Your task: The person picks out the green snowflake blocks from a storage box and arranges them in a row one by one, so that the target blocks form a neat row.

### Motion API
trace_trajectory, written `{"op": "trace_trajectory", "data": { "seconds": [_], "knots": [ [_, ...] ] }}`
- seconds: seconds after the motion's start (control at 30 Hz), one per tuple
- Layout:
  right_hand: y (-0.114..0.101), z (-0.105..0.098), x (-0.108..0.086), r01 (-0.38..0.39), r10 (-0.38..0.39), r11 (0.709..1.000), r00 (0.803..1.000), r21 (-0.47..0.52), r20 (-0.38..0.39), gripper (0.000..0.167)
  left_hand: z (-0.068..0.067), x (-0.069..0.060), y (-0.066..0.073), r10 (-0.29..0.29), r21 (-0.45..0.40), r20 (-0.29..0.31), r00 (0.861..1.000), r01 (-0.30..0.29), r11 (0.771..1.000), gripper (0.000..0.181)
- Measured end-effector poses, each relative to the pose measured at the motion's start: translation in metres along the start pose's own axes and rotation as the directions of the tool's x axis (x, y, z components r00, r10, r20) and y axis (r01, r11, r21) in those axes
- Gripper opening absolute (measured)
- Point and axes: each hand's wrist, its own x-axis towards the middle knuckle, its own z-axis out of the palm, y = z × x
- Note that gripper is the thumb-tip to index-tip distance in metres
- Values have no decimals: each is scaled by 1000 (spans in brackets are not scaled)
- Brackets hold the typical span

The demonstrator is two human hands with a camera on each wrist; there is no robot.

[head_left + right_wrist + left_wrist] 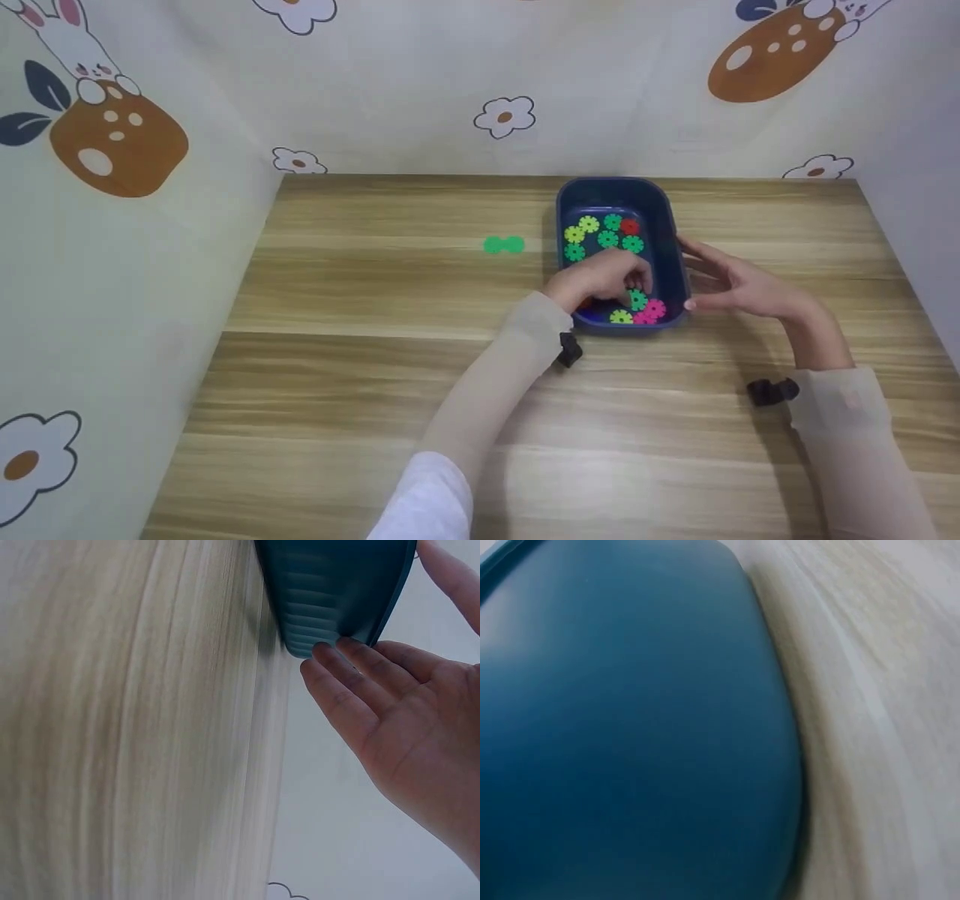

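A dark blue rectangular tub (pixel 566 199) holds several small notched plastic discs in green, yellow, red and pink. My left hand (pixel 604 276) reaches over its left wall with bent fingers. The fingertips are down among the discs, close to a green disc (pixel 637 300); whether they pinch one is hidden. Only the tub's outer wall (pixel 630 720) fills the left wrist view. At the tub's right side is my right hand (pixel 739 289), its extended fingers touching the outer wall, as the right wrist view also shows. Two green discs (pixel 504 244) lie side by side left of the tub.
The tub stands on a wood-grain table (pixel 360 375) near its back edge. A patterned cloth wall (pixel 405 97) rises behind the table, with more walls at the left and right. Each wrist wears a small black camera (pixel 570 350).
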Motion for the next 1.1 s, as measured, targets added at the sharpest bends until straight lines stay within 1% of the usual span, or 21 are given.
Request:
{"op": "trace_trajectory", "data": {
  "seconds": [0.07, 0.2, 0.33, 0.43, 0.5, 0.73, 0.97, 1.1],
  "knots": [
    [0, 0, 0, -7, 7, 1000, 1000, 2, 0, 93, 0, 0, 0, 23, -15, 10, 1000, -23, 1000, 23],
    [-1, 0, -1, -13, 13, 1000, 1000, -1, -8, 93, 0, 0, 0, 39, -55, 17, 999, -38, 998, 21],
    [-1, 0, 0, -18, 18, 1000, 1000, -12, -7, 94, 0, 0, -1, 64, -108, 7, 998, -62, 992, 18],
    [-1, 0, 0, -35, 35, 999, 999, -16, -3, 94, 0, -1, -2, 84, -161, -3, 996, -83, 983, 19],
    [-1, 0, -1, -38, 38, 999, 999, -14, 0, 94, 0, -1, -2, 96, -204, -8, 995, -96, 974, 19],
    [2, 0, 0, -13, 12, 999, 1000, -36, -28, 91, -1, 0, -6, 175, -323, -41, 984, -178, 929, 16],
    [0, 0, -1, -35, 34, 998, 999, -43, -23, 91, -2, -1, -5, 213, -404, -83, 974, -228, 886, 17],
    [-1, 0, -1, -42, 41, 998, 999, -43, -21, 92, -3, -1, -4, 208, -452, -120, 971, -240, 859, 16]
  ]
}}
